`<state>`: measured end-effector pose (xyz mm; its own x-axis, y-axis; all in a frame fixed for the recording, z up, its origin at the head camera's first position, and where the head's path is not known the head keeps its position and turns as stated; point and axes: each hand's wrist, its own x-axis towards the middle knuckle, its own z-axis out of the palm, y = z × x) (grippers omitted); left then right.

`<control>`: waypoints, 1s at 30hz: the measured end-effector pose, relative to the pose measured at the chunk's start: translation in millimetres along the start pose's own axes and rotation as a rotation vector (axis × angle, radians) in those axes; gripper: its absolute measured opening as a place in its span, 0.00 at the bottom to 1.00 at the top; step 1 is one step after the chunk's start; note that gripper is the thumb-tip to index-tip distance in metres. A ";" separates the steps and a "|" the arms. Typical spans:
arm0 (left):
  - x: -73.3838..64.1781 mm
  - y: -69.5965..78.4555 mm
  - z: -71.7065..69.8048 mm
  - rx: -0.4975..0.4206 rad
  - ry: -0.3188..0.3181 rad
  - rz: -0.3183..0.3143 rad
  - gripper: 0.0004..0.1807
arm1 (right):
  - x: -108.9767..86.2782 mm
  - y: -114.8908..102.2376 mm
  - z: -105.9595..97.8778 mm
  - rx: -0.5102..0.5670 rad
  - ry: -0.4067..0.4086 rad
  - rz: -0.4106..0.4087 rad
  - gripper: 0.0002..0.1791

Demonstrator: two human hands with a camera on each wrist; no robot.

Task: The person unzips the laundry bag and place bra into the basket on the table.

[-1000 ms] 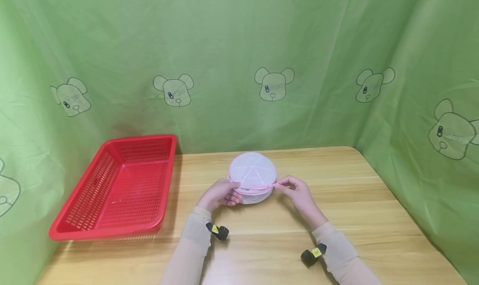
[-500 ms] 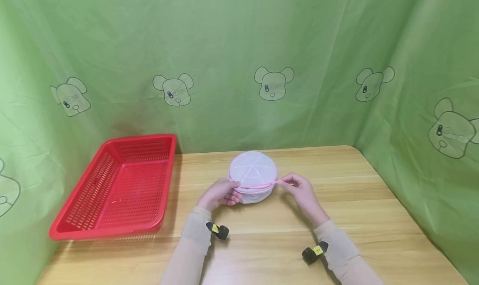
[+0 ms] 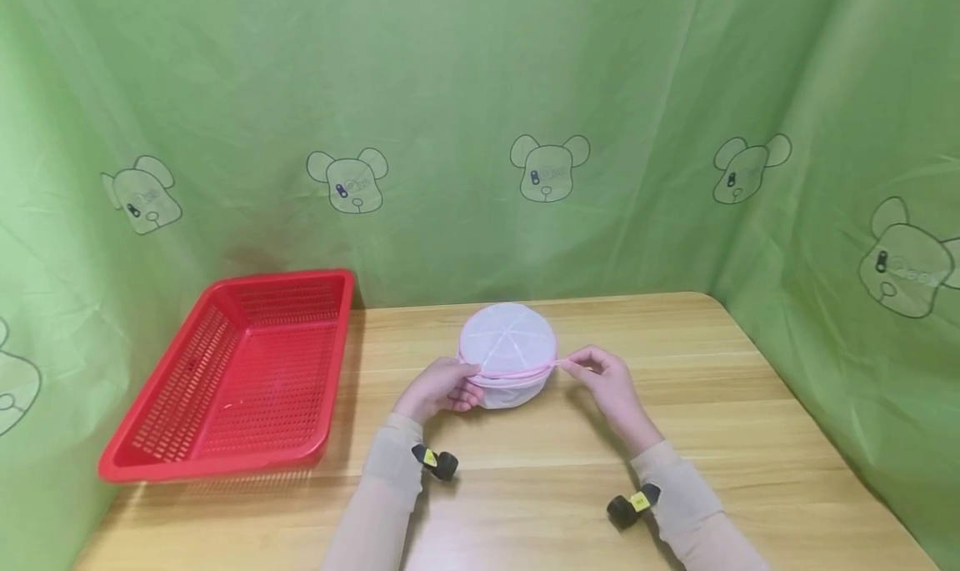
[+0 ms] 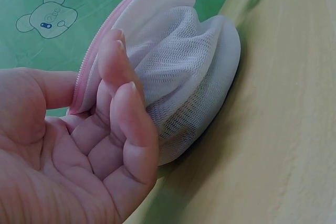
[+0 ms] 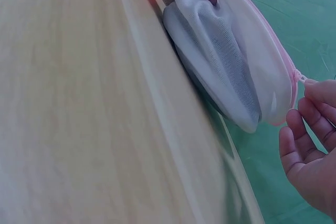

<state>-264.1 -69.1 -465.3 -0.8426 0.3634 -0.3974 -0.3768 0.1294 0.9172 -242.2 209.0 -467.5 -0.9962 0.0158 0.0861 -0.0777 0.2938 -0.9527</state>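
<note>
Left hand pinches mesh bag at rim; right hand pinches zipper pull; curtain lettering illegible; red basket at left.

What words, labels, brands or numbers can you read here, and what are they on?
None reads clearly.
Bear faces on the green curtain: lettering, too blurred to quote.
Yellow labels by the wrist cameras: too small to read.
White mesh bag: no text visible.
</note>
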 end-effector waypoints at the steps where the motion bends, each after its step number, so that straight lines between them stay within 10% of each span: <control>1: 0.1 0.0 -0.3 0.001 0.001 0.001 0.12 | 0.1 -0.2 -0.3 0.000 0.003 0.001 0.15; 30: 0.2 0.8 -2.7 0.001 -0.003 -0.007 0.11 | 1.2 -1.7 -3.6 0.021 0.026 0.006 0.17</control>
<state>-265.6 -71.4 -464.7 -0.8391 0.3649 -0.4034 -0.3820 0.1326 0.9146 -243.1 212.0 -464.7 -0.9952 0.0422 0.0878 -0.0730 0.2736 -0.9591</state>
